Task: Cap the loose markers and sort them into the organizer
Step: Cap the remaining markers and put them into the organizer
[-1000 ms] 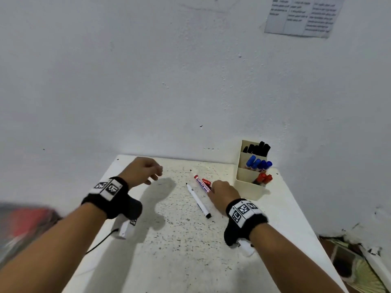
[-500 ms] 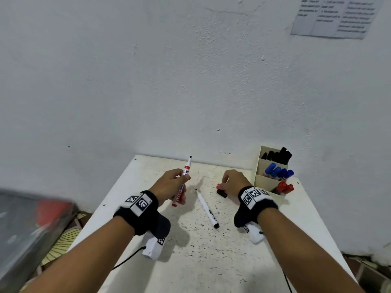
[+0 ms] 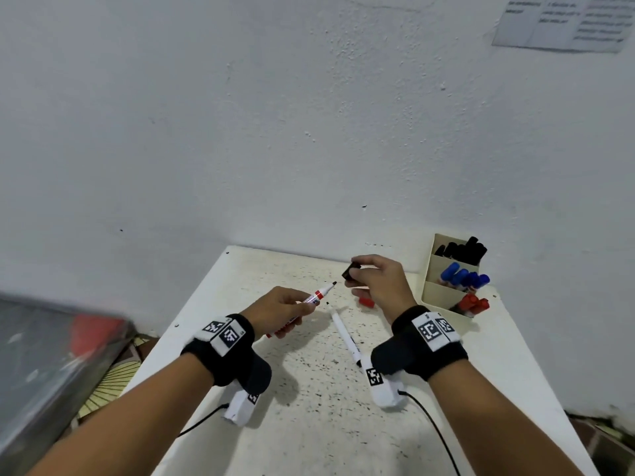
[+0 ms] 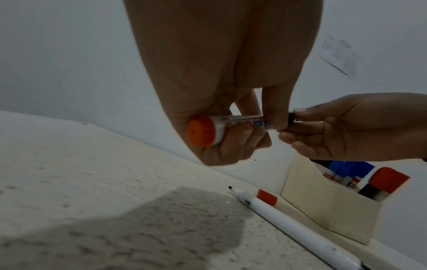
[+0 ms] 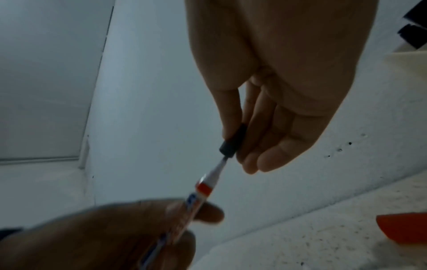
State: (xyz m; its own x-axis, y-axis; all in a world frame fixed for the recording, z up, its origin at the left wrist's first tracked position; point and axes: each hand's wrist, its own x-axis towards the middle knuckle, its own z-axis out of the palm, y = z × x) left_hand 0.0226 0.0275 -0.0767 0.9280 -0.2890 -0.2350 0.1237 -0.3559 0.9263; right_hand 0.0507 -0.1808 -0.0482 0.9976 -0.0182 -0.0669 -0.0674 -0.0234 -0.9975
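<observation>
My left hand (image 3: 285, 307) grips an uncapped red-banded marker (image 3: 318, 297), its tip aimed at a black cap (image 3: 350, 271) pinched in my right hand (image 3: 378, 280). In the right wrist view the black cap (image 5: 232, 144) sits right at the marker's tip (image 5: 221, 164). In the left wrist view the marker's red end (image 4: 201, 131) shows inside my curled left fingers. A second uncapped white marker (image 3: 345, 333) lies on the table between my wrists. A loose red cap (image 3: 366, 301) lies under my right hand. The cream organizer (image 3: 443, 297) stands at the back right.
The organizer holds black markers (image 3: 464, 250) at the back, blue ones (image 3: 464, 278) in the middle and red ones (image 3: 472, 304) in front. The white speckled table (image 3: 309, 424) meets the wall. A paper sheet (image 3: 563, 18) hangs top right. A blurred dark object (image 3: 51, 355) sits left.
My left hand picked up the red-banded marker and turned its tip to the right. My right hand lifted the black cap off the table and brought it up to that tip.
</observation>
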